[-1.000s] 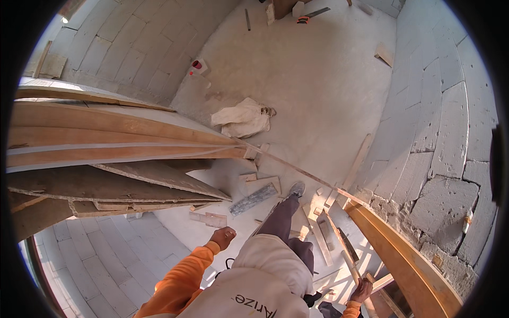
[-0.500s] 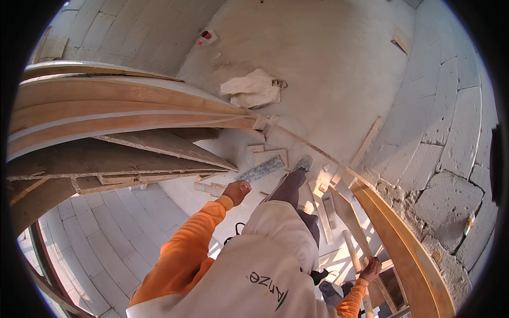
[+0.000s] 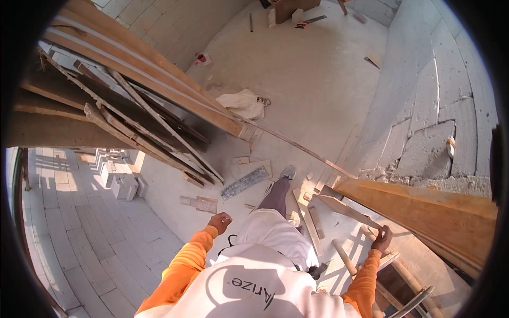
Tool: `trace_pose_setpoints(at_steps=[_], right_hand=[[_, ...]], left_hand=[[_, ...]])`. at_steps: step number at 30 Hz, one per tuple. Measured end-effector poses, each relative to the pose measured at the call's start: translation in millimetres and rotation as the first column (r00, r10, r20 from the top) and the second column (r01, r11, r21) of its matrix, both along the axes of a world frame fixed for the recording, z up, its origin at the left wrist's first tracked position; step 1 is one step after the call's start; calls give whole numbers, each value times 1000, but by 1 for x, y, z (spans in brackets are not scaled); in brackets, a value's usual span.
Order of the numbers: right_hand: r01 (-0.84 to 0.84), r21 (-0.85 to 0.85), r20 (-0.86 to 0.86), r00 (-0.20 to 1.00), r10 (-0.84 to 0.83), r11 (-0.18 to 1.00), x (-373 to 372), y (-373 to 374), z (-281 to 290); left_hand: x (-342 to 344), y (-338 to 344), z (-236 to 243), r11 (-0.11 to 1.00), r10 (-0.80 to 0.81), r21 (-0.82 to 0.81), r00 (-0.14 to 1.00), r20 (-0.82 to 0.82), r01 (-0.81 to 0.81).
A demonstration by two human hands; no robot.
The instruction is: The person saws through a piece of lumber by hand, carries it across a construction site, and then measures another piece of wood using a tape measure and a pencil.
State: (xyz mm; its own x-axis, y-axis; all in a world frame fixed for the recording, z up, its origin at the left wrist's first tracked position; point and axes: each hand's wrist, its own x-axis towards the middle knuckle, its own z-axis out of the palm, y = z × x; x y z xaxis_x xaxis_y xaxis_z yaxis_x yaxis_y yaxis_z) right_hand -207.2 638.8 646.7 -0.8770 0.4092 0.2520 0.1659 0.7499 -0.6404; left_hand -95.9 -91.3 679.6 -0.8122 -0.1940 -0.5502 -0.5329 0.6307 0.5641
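My left hand (image 3: 219, 221) hangs in front of my hip with its fingers curled and nothing in it, above small wood offcuts (image 3: 199, 202) on the concrete floor. My right hand (image 3: 382, 238) is closed around the end of a pale wooden slat (image 3: 347, 211), just below a wide orange-brown plank (image 3: 424, 212) that runs along the block wall (image 3: 424, 122). My leg and grey shoe (image 3: 288, 172) reach forward among scattered wood scraps.
Long planks (image 3: 132, 69) lean in a stack at upper left. A crumpled white sack (image 3: 244, 103), a rough grey slab piece (image 3: 245, 183) and a thin long batten (image 3: 297, 143) lie on the floor. Pale blocks (image 3: 119, 180) sit at left; wooden rungs (image 3: 344, 254) at lower right.
The view has swung, showing more of the floor ahead. My left hand rose, then dropped back to hip height. My right hand stays closed on the wood and sits higher in the picture.
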Motion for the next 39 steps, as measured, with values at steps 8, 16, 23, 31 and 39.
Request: trace_pose_setpoints(at_steps=[8, 16, 23, 31, 39], right_hand=[[-124, 330, 84, 991, 101, 936, -25, -51, 28], [163, 360, -12, 985, -170, 918, 31, -86, 33], [320, -178, 508, 840, -192, 931, 177, -127, -40], [382, -267, 930, 343, 132, 885, 432, -186, -128], [344, -278, 947, 254, 196, 897, 472, -225, -127]], left_hand=[[87, 17, -39, 943, -331, 62, 940, 78, 327], [77, -16, -50, 873, -458, -131, 882, 113, 470], [71, 7, -5, 793, -533, -294, 841, 91, 534], [66, 66, 25, 847, -516, -143, 856, 7, 512], [63, 5, -53, 753, -575, -93, 721, 387, 651]])
